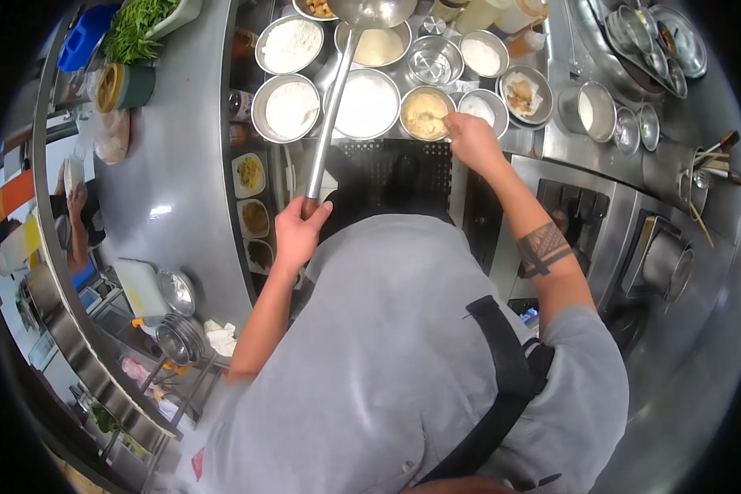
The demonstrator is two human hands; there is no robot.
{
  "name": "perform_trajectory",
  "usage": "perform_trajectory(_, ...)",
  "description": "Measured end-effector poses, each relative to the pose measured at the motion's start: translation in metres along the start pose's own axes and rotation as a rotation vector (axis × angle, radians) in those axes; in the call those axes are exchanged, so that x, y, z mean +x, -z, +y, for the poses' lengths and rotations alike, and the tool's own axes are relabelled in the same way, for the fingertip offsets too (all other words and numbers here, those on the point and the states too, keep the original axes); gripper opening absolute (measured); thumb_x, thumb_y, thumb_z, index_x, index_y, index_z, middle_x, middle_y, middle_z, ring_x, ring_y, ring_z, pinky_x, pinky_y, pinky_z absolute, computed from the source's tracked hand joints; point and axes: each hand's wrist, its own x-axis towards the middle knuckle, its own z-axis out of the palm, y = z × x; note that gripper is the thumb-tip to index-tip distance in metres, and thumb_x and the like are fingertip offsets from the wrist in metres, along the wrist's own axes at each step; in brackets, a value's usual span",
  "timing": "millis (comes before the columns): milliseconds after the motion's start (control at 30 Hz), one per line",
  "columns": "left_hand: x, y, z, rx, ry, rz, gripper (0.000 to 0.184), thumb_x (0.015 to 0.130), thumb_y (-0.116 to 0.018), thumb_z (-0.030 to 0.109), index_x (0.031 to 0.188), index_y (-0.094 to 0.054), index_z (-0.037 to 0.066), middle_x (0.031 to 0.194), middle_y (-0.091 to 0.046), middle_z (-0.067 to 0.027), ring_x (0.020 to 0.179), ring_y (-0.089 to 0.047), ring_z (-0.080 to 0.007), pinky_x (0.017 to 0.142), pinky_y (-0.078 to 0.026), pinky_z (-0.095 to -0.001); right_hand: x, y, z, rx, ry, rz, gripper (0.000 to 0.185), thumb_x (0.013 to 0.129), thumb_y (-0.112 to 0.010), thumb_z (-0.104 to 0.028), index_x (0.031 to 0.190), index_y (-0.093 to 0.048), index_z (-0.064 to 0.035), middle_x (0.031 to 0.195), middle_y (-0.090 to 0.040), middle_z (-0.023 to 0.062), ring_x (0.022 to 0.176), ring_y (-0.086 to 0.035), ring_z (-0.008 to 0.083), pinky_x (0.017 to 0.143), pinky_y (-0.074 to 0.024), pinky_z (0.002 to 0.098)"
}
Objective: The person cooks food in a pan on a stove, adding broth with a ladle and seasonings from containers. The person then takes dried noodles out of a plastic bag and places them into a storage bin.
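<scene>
My left hand (pixel 298 235) is closed around the handle end of a long metal ladle (pixel 329 123). The ladle's round bowl reaches over the containers at the top of the view. With fingers pinched, my right hand (pixel 473 140) is at the rim of a metal bowl of pale yellow powder (pixel 424 111). It grips what looks like a small spoon (pixel 433 119) dipped in the powder; the fingers cover most of its handle. Beside that bowl stand a wide pan of white powder (pixel 366 103) and a smaller bowl of white powder (pixel 479 105).
More bowls of white powder (pixel 290 45) line the counter, with squeeze bottles (pixel 525 41) behind. Steel pots (pixel 667 267) and a utensil holder (pixel 692 185) are at right. Green vegetables (pixel 138 29) lie at upper left. Another person's hand (pixel 76 202) shows through the opening at left.
</scene>
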Motion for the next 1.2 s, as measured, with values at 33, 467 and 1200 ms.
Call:
perform_trajectory(33, 0.0, 0.0, -0.001, 0.0, 0.009, 0.007, 0.041, 0.085, -0.075, 0.024, 0.068, -0.045, 0.002, 0.056, -0.041, 0.0015, 0.054, -0.036, -0.0077, 0.049, -0.033, -0.0276, 0.005, 0.001, 0.003, -0.022, 0.006, 0.068, 0.011, 0.086, -0.059, -0.008, 0.09, -0.066, -0.0003, 0.087, -0.066, 0.024, 0.083, -0.064, 0.0419, 0.074, -0.0503, 0.0502)
perform_trajectory(467, -0.006, 0.002, -0.003, 0.03, 0.003, 0.025, 0.038, 0.085, -0.075, 0.024, 0.069, -0.049, 0.002, 0.058, -0.042, 0.0017, 0.056, -0.037, -0.0078, 0.051, -0.034, -0.0279, -0.006, 0.002, -0.009, 0.234, -0.198, -0.203, 0.018, 0.092, -0.059, -0.015, 0.096, -0.07, -0.0012, 0.087, -0.069, 0.0223, 0.084, -0.066, 0.0414, 0.076, -0.0521, 0.0446)
perform_trajectory(1200, -0.005, -0.002, -0.001, 0.032, -0.006, 0.016, 0.039, 0.085, -0.075, 0.027, 0.069, -0.05, 0.003, 0.057, -0.044, 0.001, 0.055, -0.039, -0.0075, 0.051, -0.035, -0.0279, 0.007, -0.012, 0.022, -0.019, -0.151, 0.077, 0.02, 0.09, -0.056, -0.014, 0.09, -0.069, 0.0016, 0.081, -0.067, 0.0248, 0.079, -0.065, 0.0426, 0.073, -0.0522, 0.0497)
